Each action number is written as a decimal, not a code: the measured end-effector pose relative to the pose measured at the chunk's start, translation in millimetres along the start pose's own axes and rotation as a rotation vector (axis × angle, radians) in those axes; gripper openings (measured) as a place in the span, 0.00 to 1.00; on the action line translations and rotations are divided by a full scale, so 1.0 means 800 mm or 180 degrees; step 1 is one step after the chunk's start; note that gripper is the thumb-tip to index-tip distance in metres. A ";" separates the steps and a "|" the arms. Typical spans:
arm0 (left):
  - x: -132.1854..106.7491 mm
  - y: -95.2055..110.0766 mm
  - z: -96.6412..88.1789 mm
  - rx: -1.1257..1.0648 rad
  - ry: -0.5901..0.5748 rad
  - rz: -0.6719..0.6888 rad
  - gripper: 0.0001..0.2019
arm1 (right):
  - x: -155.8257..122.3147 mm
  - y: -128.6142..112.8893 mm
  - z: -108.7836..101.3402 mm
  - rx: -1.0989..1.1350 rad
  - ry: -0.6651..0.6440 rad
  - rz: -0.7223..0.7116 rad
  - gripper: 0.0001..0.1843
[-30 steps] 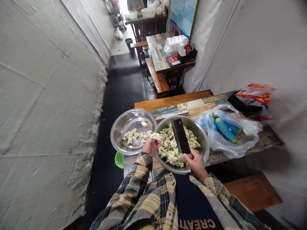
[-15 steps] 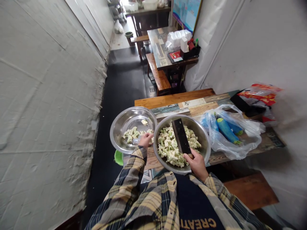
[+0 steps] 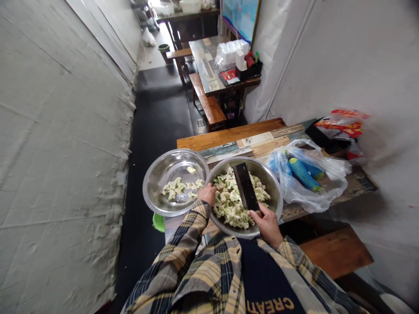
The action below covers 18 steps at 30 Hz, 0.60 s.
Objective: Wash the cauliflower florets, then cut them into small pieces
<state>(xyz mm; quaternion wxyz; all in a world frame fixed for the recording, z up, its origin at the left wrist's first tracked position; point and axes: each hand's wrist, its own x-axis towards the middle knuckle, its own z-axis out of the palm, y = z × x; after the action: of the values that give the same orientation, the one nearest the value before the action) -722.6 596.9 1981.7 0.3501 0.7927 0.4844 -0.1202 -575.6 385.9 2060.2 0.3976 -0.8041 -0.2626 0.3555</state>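
Two steel bowls sit side by side at the table's near edge. The right bowl (image 3: 276,192) is heaped with cauliflower florets (image 3: 229,205). The left bowl (image 3: 153,192) holds only a few florets (image 3: 176,186). My right hand (image 3: 267,222) grips the handle of a dark cleaver (image 3: 245,186), whose blade lies over the right bowl. My left hand (image 3: 208,194) rests at the right bowl's left rim, fingers curled onto the florets there; whether it holds one is hidden.
A clear plastic bag (image 3: 307,179) with blue-netted items lies right of the bowls, red packaging (image 3: 343,123) behind it. A wooden bench (image 3: 337,250) stands at lower right, a green basin (image 3: 159,222) under the table. Another table (image 3: 219,74) with a bench stands farther down the aisle.
My left hand carried a floret from the right bowl to the left bowl, then came back to the right bowl's rim. The cleaver hand stayed put. The view shifted slightly.
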 end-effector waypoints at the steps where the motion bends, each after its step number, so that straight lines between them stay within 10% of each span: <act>1: -0.001 -0.003 -0.003 -0.0014 0.0014 0.0003 0.05 | 0.000 0.001 -0.001 0.0015 0.0012 0.0007 0.22; 9: -0.019 -0.007 -0.014 -0.0872 0.0076 -0.0389 0.15 | -0.003 -0.001 -0.004 0.0150 0.0033 0.0050 0.20; 15: -0.060 0.012 -0.015 -0.4056 -0.0540 -0.0757 0.26 | -0.011 -0.014 -0.022 -0.0193 0.0498 -0.0475 0.19; 18: -0.073 0.026 -0.015 -0.4572 -0.0760 -0.0860 0.22 | -0.006 -0.021 -0.031 -0.0503 0.0725 -0.1058 0.19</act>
<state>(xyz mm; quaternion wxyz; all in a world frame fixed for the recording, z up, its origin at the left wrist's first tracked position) -735.7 558.8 2030.5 0.8150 0.2834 0.4956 0.0989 -561.8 380.3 2086.8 0.4136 -0.8134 -0.3720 0.1702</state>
